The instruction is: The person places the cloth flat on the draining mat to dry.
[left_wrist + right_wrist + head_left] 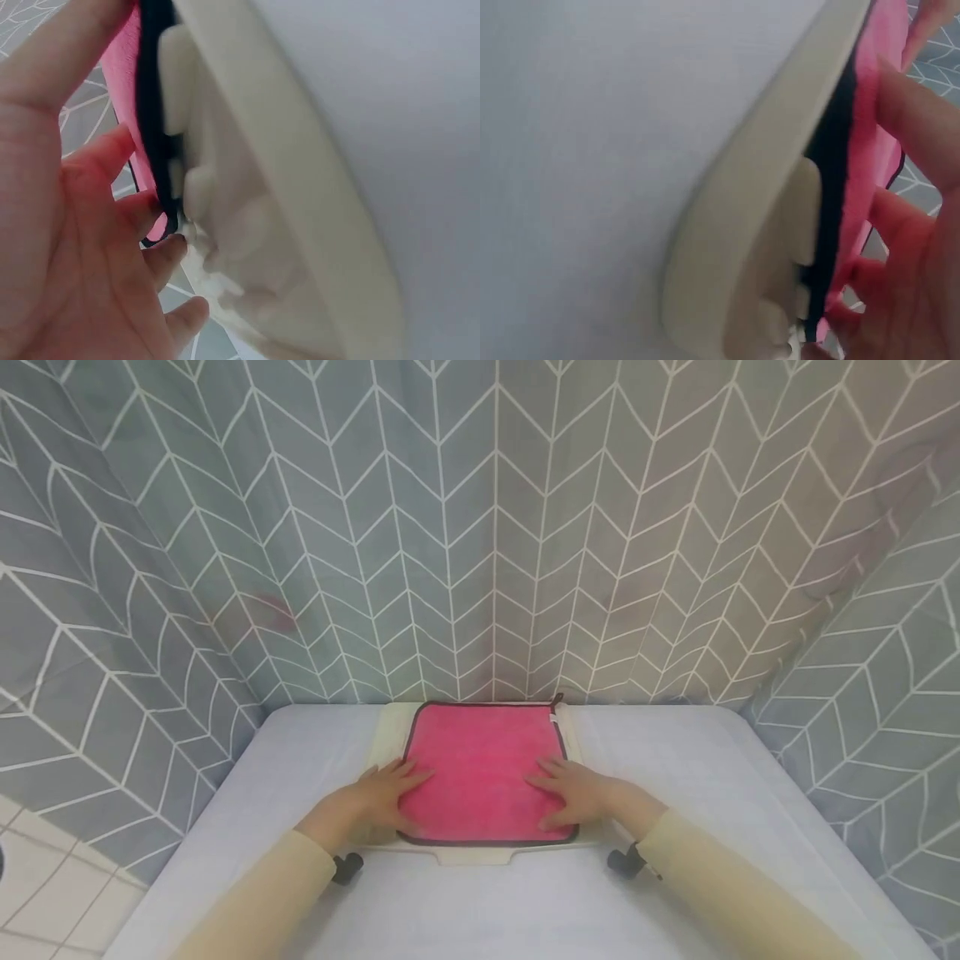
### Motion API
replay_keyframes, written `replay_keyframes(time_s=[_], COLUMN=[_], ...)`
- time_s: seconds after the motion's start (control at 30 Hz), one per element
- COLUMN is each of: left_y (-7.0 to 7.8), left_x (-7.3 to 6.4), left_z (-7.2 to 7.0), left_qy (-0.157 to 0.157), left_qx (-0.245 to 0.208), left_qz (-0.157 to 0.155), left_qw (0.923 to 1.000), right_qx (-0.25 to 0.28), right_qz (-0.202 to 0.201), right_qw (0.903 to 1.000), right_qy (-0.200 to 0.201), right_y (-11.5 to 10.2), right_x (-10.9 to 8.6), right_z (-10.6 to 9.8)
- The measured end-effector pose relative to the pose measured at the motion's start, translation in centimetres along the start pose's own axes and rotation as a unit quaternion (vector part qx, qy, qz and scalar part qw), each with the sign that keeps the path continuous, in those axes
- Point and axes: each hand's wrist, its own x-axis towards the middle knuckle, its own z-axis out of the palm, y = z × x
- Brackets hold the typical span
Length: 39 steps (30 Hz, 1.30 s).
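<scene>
A pink cloth (pixel 483 768) with dark edging lies spread flat over a cream tray (pixel 472 857), with a small loop at its far right corner. The left hand (pixel 382 797) rests on the cloth's left edge, fingers spread and fairly straight. On the opposite edge, the right hand (pixel 577 793) lies with its fingers likewise spread. In the left wrist view, the tray's raised rim (pixel 259 142) stands beside the cloth's dark border, and rounded cream bumps show inside. The right wrist view shows the right fingertips touching the pink cloth (pixel 866 97). Most of the tray's inside is hidden under the cloth.
The tray stands on a table covered in white cloth (pixel 480 914). A grey curtain (pixel 480 527) with white chevron lines hangs behind the table and along both sides. Black devices (pixel 347 868) sit at the wrists. Floor tiles (pixel 45 877) show at the lower left.
</scene>
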Motion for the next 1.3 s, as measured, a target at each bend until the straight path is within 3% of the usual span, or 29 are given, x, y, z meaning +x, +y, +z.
replay_keyframes(time_s=[0.13,0.3,0.4,0.57,0.73,0.87,1.03,1.3], left_y=[-0.2,-0.1,0.3,0.8,1.2,1.5,2.2,2.9], left_x=[-0.4,0.4,2.1,5.8,8.8,10.5,11.3,11.0], left_z=[-0.4,-1.3,-2.0,-2.1,-1.7,-1.4,-1.0,-0.9], left_qy=[0.0,0.019,0.053,0.094,0.108,0.129,0.142,0.124], left_qx=[0.007,-0.032,-0.064,-0.05,-0.015,-0.018,-0.029,-0.053], left_qz=[0.004,-0.007,0.002,0.009,-0.018,-0.052,-0.088,-0.124], left_qw=[1.0,0.9993,0.9966,0.9943,0.9939,0.9901,0.9855,0.9831], right_qx=[0.021,0.071,0.068,0.057,0.041,0.027,0.031,0.041], right_qz=[0.011,0.032,0.031,0.0,0.002,0.02,0.064,0.134], right_qw=[0.9996,0.9968,0.997,0.9942,0.989,0.9863,0.9879,0.9879], right_qy=[-0.018,-0.017,0.022,0.092,0.142,0.162,0.138,0.067], right_y=[0.3,0.7,0.9,0.7,0.5,1.0,0.6,0.8], right_x=[-0.7,-0.8,0.1,2.5,5.0,6.7,7.8,8.8], right_z=[-0.8,-3.3,-5.0,-6.1,-5.4,-4.7,-4.5,-3.5])
